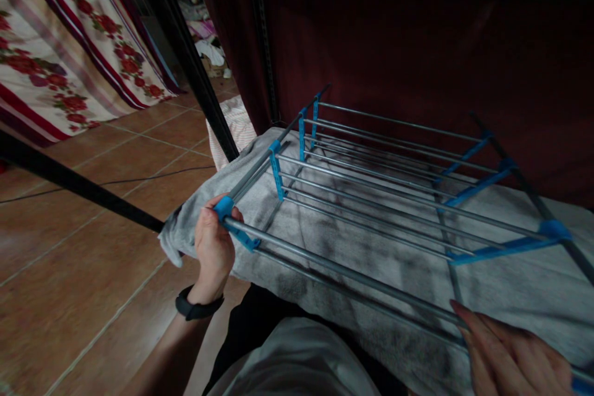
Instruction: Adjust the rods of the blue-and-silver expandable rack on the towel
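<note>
A metal rack (352, 170) of grey tubes with blue plastic brackets lies across a grey blanket. My left hand (216, 241), with a black band on the wrist, is closed around the blue bracket (224, 206) at the rack's near left corner. Lower right, my right hand (510, 346) grips the near grey tube (343, 269) of the same rack. Several thin rods run between the blue brackets on the left and those on the right (505, 244). Part of the right hand's fingers is hidden behind the tube.
The grey blanket (552, 272) covers a low surface inside a black metal frame (195, 68). A dark red curtain (394, 55) hangs behind. Left are a tiled floor (93, 210), a thin cable (139, 178) and a flowered curtain (69, 31). Clothes (208, 49) lie piled beyond.
</note>
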`<state>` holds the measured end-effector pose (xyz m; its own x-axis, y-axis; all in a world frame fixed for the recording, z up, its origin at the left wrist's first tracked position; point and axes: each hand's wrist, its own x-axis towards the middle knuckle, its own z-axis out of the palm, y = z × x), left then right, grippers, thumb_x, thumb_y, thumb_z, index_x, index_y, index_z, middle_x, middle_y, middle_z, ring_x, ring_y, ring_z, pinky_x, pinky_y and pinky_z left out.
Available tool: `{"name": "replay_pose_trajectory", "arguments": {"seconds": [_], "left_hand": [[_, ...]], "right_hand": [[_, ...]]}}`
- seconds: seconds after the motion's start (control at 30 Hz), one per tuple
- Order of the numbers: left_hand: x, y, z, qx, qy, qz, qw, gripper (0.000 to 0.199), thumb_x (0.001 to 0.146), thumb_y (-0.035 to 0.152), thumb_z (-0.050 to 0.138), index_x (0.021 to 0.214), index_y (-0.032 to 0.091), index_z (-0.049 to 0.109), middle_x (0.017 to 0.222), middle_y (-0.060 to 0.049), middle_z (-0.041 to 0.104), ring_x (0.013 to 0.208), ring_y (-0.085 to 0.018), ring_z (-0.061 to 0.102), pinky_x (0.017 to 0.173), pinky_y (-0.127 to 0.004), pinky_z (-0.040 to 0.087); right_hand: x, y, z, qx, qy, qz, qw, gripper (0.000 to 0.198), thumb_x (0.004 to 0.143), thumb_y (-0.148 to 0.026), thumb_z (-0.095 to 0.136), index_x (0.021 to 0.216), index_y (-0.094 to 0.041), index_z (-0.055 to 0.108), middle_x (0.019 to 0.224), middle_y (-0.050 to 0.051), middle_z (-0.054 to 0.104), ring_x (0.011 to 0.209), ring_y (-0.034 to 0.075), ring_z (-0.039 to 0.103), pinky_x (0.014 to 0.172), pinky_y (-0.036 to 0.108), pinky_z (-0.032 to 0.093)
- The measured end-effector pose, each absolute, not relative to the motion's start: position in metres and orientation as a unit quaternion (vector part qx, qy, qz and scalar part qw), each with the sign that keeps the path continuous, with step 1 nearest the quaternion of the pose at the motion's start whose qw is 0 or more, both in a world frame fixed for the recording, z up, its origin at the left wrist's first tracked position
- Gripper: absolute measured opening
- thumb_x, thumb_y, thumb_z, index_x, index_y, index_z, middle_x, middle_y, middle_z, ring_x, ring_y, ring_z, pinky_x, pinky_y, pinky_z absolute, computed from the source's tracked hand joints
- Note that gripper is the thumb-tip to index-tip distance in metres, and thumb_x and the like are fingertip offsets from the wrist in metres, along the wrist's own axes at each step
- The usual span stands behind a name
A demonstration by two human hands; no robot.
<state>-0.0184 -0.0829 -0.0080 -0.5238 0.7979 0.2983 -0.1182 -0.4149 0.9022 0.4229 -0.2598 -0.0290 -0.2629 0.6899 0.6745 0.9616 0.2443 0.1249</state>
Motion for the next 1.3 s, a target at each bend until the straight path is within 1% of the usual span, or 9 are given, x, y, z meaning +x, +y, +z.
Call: {"name": "replay_pose_trajectory", "arguments": {"seconds": [0.17,0.27,0.43,0.6,0.7,0.83,1.07,1.17,1.3], "left_hand": [[-0.019,-0.083,-0.009,0.382,0.442,0.749,0.312,0.054,0.087,0.071,0.066,0.103,0.019,0.069,0.069,-0.001,0.059,0.063,-0.016,0.055,0.056,-0.030,0.046],[-0.020,-0.082,-0.011,0.379,0.444,0.751,0.308,0.053,0.087,0.070,0.066,0.103,0.019,0.070,0.072,-0.002,0.062,0.066,-0.016,0.058,0.059,-0.030,0.048],[-0.022,-0.081,-0.013,0.371,0.451,0.762,0.281,0.054,0.086,0.071,0.068,0.097,0.019,0.073,0.073,-0.001,0.064,0.061,-0.013,0.057,0.056,-0.027,0.045],[-0.022,-0.080,-0.016,0.366,0.450,0.763,0.286,0.056,0.085,0.070,0.069,0.101,0.017,0.073,0.075,-0.003,0.066,0.066,-0.016,0.061,0.060,-0.029,0.048],[-0.023,-0.079,-0.018,0.363,0.456,0.766,0.270,0.055,0.087,0.070,0.065,0.101,0.017,0.072,0.074,-0.003,0.066,0.065,-0.017,0.060,0.058,-0.030,0.048],[-0.023,-0.078,-0.018,0.371,0.450,0.764,0.275,0.054,0.088,0.070,0.065,0.101,0.018,0.072,0.074,-0.003,0.066,0.065,-0.017,0.060,0.058,-0.029,0.049],[-0.021,-0.079,-0.015,0.378,0.440,0.761,0.290,0.059,0.087,0.072,0.065,0.103,0.016,0.069,0.074,-0.002,0.064,0.064,-0.015,0.059,0.059,-0.028,0.049],[-0.020,-0.080,-0.014,0.376,0.452,0.755,0.290,0.060,0.086,0.076,0.064,0.102,0.017,0.068,0.073,-0.002,0.063,0.064,-0.016,0.058,0.058,-0.029,0.049],[-0.021,-0.080,-0.013,0.382,0.455,0.750,0.291,0.059,0.087,0.075,0.063,0.102,0.018,0.068,0.073,-0.002,0.063,0.064,-0.016,0.058,0.058,-0.030,0.049]], "right_hand": [[0.423,-0.260,-0.029,-0.554,-0.742,-0.284,0.250,0.067,0.095,-0.017,0.066,0.158,-0.034,0.048,0.094,0.002,0.073,0.073,0.018,0.062,0.079,0.036,0.040],[0.425,-0.259,-0.030,-0.553,-0.740,-0.284,0.257,0.066,0.095,-0.017,0.067,0.156,-0.034,0.049,0.095,0.001,0.074,0.073,0.018,0.062,0.079,0.036,0.040],[0.423,-0.260,-0.027,-0.563,-0.735,-0.278,0.255,0.064,0.097,-0.018,0.065,0.157,-0.033,0.049,0.101,0.003,0.076,0.074,0.018,0.063,0.077,0.037,0.040],[0.421,-0.260,-0.027,-0.566,-0.737,-0.267,0.255,0.064,0.097,-0.017,0.064,0.156,-0.034,0.049,0.103,0.002,0.077,0.074,0.018,0.064,0.078,0.037,0.041],[0.422,-0.261,-0.029,-0.564,-0.734,-0.279,0.255,0.063,0.097,-0.018,0.065,0.156,-0.034,0.050,0.101,0.003,0.076,0.076,0.020,0.064,0.078,0.038,0.041],[0.424,-0.262,-0.030,-0.564,-0.737,-0.275,0.252,0.063,0.097,-0.019,0.065,0.157,-0.034,0.049,0.098,0.004,0.075,0.075,0.020,0.063,0.077,0.038,0.040],[0.422,-0.263,-0.029,-0.570,-0.741,-0.245,0.257,0.064,0.098,-0.019,0.064,0.158,-0.036,0.047,0.104,0.003,0.076,0.077,0.020,0.064,0.079,0.038,0.040],[0.420,-0.263,-0.028,-0.567,-0.745,-0.240,0.257,0.062,0.099,-0.020,0.062,0.157,-0.035,0.048,0.103,0.005,0.076,0.078,0.021,0.065,0.078,0.039,0.040],[0.419,-0.263,-0.027,-0.570,-0.740,-0.244,0.261,0.061,0.100,-0.020,0.062,0.157,-0.035,0.049,0.101,0.006,0.075,0.079,0.021,0.064,0.078,0.039,0.040]]}}
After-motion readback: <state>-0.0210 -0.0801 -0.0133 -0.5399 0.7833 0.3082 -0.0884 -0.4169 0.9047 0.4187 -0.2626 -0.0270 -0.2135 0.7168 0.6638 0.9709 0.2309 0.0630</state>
